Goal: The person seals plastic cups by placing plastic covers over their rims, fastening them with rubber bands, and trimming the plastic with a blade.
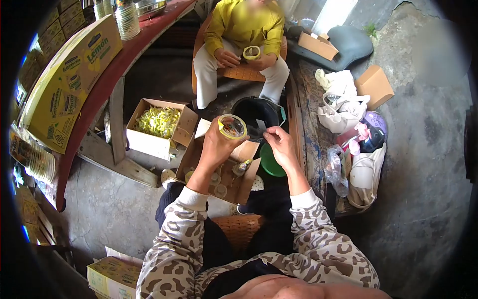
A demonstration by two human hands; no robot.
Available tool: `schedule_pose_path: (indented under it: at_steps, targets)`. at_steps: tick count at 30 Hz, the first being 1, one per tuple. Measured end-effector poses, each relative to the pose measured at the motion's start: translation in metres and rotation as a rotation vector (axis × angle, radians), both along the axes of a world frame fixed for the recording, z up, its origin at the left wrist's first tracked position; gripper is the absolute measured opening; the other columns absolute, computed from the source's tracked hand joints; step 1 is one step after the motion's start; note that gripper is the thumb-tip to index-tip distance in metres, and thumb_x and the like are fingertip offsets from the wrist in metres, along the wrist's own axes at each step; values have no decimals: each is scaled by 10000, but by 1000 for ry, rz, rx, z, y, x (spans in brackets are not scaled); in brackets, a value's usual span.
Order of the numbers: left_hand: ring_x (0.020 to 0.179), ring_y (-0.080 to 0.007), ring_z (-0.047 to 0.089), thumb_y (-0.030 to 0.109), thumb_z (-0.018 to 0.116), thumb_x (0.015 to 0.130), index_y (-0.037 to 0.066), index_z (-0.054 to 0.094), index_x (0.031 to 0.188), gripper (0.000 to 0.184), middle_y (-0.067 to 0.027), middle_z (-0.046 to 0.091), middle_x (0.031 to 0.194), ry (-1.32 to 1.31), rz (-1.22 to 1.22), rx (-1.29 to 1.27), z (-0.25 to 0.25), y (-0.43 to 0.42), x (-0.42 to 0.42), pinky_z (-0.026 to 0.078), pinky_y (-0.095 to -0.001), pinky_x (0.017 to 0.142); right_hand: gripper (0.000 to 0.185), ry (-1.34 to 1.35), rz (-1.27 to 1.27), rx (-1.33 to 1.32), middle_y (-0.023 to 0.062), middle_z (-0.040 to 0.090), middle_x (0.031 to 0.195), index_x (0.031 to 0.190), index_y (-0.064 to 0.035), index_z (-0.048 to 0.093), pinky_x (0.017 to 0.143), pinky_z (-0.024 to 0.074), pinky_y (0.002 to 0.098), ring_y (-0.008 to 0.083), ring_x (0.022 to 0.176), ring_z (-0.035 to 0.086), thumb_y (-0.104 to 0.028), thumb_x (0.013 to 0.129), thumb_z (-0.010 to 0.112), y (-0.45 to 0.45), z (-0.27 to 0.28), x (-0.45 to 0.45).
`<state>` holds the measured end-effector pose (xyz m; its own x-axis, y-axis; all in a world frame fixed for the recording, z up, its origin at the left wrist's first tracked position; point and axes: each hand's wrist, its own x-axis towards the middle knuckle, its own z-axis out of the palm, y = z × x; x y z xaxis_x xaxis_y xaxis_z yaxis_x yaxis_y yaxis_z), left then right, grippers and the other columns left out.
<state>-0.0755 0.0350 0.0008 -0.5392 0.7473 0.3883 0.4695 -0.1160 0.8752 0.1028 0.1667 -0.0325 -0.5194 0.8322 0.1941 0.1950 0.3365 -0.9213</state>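
On my left, a box (148,145) heaped with yellow scraps (157,120) suggests plenty is done. My left hand (217,143) is clamped around a yellow-rimmed cup (232,127), beside the black bucket (271,117); below, an open carton (249,182) holds a few clear cups (220,190), perhaps left to handle. My right hand (281,148) has thumb and index together, seemingly on a pale strip (261,125). Leftmost stands a red table (141,31), then grey concrete floor (119,214), then a bench (314,124) bearing bags (367,174).

"Lemon" in green on long yellow carton (74,82); smaller print illegible.
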Motion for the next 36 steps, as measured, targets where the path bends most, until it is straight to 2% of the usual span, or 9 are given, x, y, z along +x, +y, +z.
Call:
schedule_pose_path:
  at_steps: [4, 6, 12, 20, 22, 28, 30, 34, 36]
  targets:
    - [920, -234, 682, 270, 903, 710, 0, 553, 1137, 615, -132, 680, 985, -68, 16, -92, 5, 1, 6, 541, -354, 814, 103, 31, 42, 294, 93, 649, 868, 978, 12, 640, 668, 501, 279, 147, 737, 626, 1, 888, 688, -11, 11, -2]
    - [907, -231, 682, 272, 908, 705, 5, 520, 1143, 643, -138, 682, 976, 9, 22, -108, 3, 2, 6, 539, -355, 800, 103, 61, 49, 280, 100, 652, 889, 979, 7, 640, 672, 506, 284, 163, 742, 636, 10, 885, 682, -15, 12, -4]
    - [924, -178, 660, 249, 910, 708, 6, 584, 1068, 543, -102, 682, 994, -100, -84, -105, 5, -3, 10, 533, -322, 825, 100, 86, 28, 378, 116, 621, 871, 957, 6, 626, 657, 532, 323, 237, 765, 664, 39, 871, 667, -26, 25, -3]
    - [917, -151, 633, 192, 921, 715, 9, 509, 1090, 587, -69, 643, 1001, -152, -204, 33, -5, -7, 8, 540, -294, 818, 139, 176, -8, 492, 108, 617, 915, 986, -20, 631, 676, 532, 351, 260, 785, 643, 39, 867, 674, -31, 35, 0]
    - [962, -127, 608, 151, 903, 733, 30, 490, 1081, 553, -51, 602, 1044, -367, -261, -29, 4, -7, 13, 526, -281, 867, 178, 166, -17, 591, 112, 615, 916, 1005, -33, 643, 668, 526, 356, 272, 790, 639, 42, 849, 684, -35, 35, -2]
    - [936, -113, 594, 170, 874, 776, 34, 469, 1128, 554, -47, 594, 1025, -282, -203, -18, -9, 0, 18, 517, -266, 809, 203, 158, -25, 592, 89, 596, 864, 997, -50, 667, 638, 513, 372, 266, 748, 627, 51, 823, 692, -44, 35, -2]
    - [934, -114, 593, 178, 877, 769, 31, 462, 1136, 574, -42, 593, 1025, -368, -206, 4, -13, 2, 18, 514, -272, 823, 211, 173, -15, 611, 91, 590, 858, 992, -56, 670, 632, 512, 373, 270, 742, 624, 48, 811, 699, -43, 35, -2]
    - [1079, -167, 585, 156, 874, 765, 23, 448, 1191, 617, -82, 570, 1131, -275, -249, 1, -7, -1, 18, 489, -301, 936, 207, 130, 2, 589, 90, 576, 844, 978, -59, 673, 627, 508, 377, 271, 736, 619, 45, 803, 705, -43, 36, -1]
    - [1168, -184, 553, 73, 779, 795, 20, 456, 1303, 604, -101, 556, 1239, -376, -304, -18, -10, -6, 16, 443, -340, 1028, 160, 129, -20, 583, 91, 579, 840, 951, -56, 674, 620, 500, 383, 274, 734, 616, 34, 821, 702, -42, 36, 0]
